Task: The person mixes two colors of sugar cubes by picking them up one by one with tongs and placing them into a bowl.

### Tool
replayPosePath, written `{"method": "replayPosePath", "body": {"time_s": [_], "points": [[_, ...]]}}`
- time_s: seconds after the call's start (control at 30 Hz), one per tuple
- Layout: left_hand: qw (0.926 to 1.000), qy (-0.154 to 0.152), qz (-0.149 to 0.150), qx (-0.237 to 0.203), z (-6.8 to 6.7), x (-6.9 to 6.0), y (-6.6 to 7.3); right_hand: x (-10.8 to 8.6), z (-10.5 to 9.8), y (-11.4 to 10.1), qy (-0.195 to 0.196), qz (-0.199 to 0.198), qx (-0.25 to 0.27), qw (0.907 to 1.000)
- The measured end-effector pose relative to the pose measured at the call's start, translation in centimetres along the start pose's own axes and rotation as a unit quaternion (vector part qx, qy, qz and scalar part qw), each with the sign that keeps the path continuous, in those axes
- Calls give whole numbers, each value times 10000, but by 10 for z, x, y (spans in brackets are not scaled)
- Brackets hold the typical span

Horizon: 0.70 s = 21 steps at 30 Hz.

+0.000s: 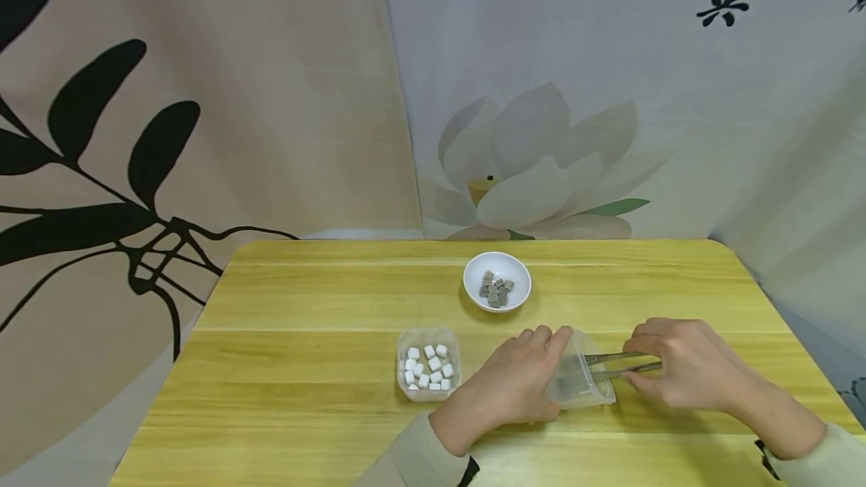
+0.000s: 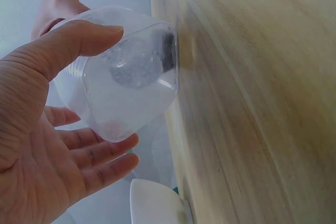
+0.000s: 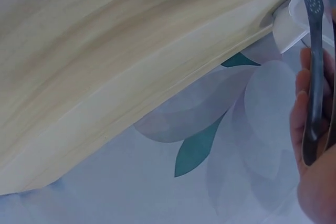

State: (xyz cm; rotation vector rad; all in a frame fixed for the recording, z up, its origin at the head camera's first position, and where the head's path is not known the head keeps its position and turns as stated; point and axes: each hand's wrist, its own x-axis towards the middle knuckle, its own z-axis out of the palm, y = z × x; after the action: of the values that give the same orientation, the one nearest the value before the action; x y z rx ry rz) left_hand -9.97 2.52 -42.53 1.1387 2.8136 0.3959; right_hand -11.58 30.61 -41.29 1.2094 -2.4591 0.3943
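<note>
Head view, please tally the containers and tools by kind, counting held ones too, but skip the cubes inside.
White bowl: 1
Clear plastic containers: 2
Tongs: 1 pair
Total: 4

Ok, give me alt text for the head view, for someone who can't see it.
A person's left grip holds a clear cup tipped sideways at a table while the right grip holds tongs reaching into its mouth. Left of them stands a tub of white cubes; farther back, a white bowl of grey cubes. Behind is printed cloth.
</note>
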Motion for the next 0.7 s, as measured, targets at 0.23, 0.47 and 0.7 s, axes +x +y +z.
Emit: {"method": "replayPosePath", "body": {"time_s": [0.23,0.47,0.7], "points": [[10000,25,15,-41,1,-1,0,-1,2,1,67,-16,8,10000],[10000,60,29,-12,1,-1,0,1,5,0,25,-140,12,9999],[9999,85,67,5,2,0,0,2,8,-1,60,-242,23,9997]]}}
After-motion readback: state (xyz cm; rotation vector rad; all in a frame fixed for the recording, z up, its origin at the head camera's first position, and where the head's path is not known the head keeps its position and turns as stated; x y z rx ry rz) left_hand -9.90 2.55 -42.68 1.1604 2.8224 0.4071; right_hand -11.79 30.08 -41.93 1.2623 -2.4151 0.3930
